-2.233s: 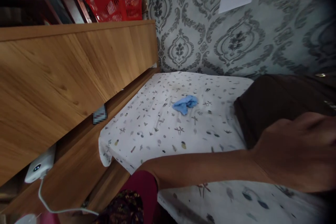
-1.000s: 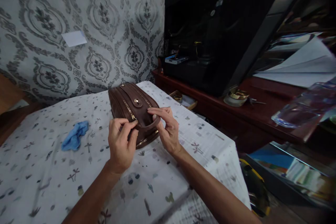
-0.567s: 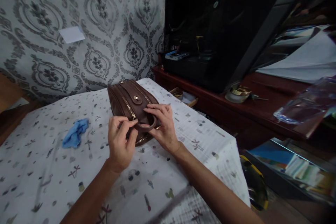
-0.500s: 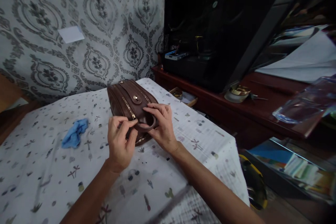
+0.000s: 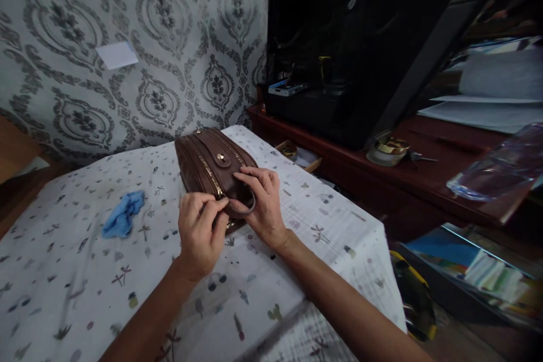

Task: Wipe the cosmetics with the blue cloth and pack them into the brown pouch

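A brown leather bag [image 5: 224,178] with gold zippers and a snap strap lies on the table, its looped handle [image 5: 248,209] toward me. At the near end of the left zipper, my left hand [image 5: 201,232] is closed, thumb and forefinger pinched on the zipper pull, which the fingers mostly cover. My right hand [image 5: 265,206] grips the bag's near end beside the handle, fingers on top and thumb by the loop. Left of the bag lies a crumpled blue cloth [image 5: 124,215].
A white patterned cloth [image 5: 148,294] covers the table. To the right, a dark red cabinet [image 5: 441,181] holds a large black TV [image 5: 331,51], a roll of tape [image 5: 390,150], keys and papers. An ajar drawer [image 5: 311,164] sits close to the table's right edge. Papered wall stands behind.
My left hand has shifted slightly right and nearer the bag's end, the zipper pull with it. The right hand keeps its hold. The view has turned a little.
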Action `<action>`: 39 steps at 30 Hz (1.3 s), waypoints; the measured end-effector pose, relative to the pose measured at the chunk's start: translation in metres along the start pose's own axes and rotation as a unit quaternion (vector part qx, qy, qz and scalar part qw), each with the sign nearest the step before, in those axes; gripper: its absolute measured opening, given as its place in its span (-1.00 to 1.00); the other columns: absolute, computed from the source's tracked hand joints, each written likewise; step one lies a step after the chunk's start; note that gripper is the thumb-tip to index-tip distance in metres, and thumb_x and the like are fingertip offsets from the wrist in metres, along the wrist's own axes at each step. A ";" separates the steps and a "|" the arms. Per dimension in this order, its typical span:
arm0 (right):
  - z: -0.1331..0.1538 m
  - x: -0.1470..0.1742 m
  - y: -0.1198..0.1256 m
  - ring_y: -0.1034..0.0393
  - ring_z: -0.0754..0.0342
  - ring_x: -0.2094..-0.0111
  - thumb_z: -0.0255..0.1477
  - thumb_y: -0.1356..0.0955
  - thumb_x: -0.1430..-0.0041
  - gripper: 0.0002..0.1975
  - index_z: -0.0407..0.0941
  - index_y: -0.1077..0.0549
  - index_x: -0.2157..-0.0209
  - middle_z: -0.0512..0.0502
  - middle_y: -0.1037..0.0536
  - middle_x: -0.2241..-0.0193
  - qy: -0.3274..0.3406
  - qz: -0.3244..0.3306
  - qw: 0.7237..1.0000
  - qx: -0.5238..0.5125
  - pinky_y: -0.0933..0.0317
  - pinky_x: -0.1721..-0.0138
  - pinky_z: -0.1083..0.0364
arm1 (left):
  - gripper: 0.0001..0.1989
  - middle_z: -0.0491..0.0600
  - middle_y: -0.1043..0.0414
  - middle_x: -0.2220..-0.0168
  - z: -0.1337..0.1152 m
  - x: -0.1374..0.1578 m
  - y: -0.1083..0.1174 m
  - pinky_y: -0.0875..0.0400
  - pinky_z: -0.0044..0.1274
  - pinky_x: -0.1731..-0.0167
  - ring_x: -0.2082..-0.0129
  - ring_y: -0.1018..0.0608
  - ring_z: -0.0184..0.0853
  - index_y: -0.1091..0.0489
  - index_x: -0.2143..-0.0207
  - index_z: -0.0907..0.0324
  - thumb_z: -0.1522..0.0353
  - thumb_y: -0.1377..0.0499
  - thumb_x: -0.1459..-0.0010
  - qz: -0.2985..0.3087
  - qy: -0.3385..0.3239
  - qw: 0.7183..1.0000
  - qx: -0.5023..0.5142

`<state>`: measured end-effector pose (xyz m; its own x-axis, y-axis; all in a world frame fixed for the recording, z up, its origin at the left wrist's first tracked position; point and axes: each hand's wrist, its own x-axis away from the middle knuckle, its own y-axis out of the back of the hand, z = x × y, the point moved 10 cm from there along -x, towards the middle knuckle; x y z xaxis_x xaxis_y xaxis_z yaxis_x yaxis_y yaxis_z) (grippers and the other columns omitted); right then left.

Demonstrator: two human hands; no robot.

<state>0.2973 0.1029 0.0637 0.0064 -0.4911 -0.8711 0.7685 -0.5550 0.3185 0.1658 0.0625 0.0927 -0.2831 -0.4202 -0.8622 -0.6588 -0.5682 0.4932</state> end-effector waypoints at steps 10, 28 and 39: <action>0.001 -0.001 0.002 -0.33 -0.15 -0.02 -0.18 -0.35 -0.32 -0.64 -0.01 -0.42 -0.08 -0.20 -0.49 -0.04 0.010 0.002 1.000 -0.015 -0.20 -0.05 -0.19 | -0.87 -0.02 -0.36 0.32 -0.003 0.000 0.001 -0.31 -0.36 0.23 0.28 -0.40 -0.24 -0.43 0.22 0.14 0.50 -0.12 -0.24 0.004 -0.029 1.000 -0.005; -0.046 0.001 0.013 -0.51 0.01 0.20 -0.24 -0.44 -0.23 -0.83 -0.01 -0.62 0.26 -0.09 -0.65 0.19 -0.222 -0.085 0.903 -0.357 -0.40 0.13 -0.02 | -0.91 0.07 -0.42 0.34 -0.025 -0.007 -0.013 -0.21 -0.34 0.25 0.31 -0.36 -0.18 -0.49 0.21 0.26 0.50 -0.21 -0.23 0.044 -0.128 0.974 -0.183; -0.043 0.001 0.004 -0.18 0.28 0.65 -0.13 -0.43 -0.19 -0.65 -0.11 -0.53 0.49 0.02 -0.44 0.44 -0.271 -0.049 0.862 -0.425 -0.08 0.64 0.18 | -0.91 0.07 -0.40 0.34 -0.025 -0.006 -0.014 -0.21 -0.32 0.25 0.30 -0.35 -0.17 -0.48 0.21 0.27 0.50 -0.20 -0.23 0.047 -0.133 0.973 -0.181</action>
<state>0.3281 0.1286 0.0479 -0.2072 -0.8391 -0.5029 0.9413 -0.0310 -0.3361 0.1940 0.0551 0.0944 -0.5322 -0.3109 -0.7875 -0.3468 -0.7685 0.5377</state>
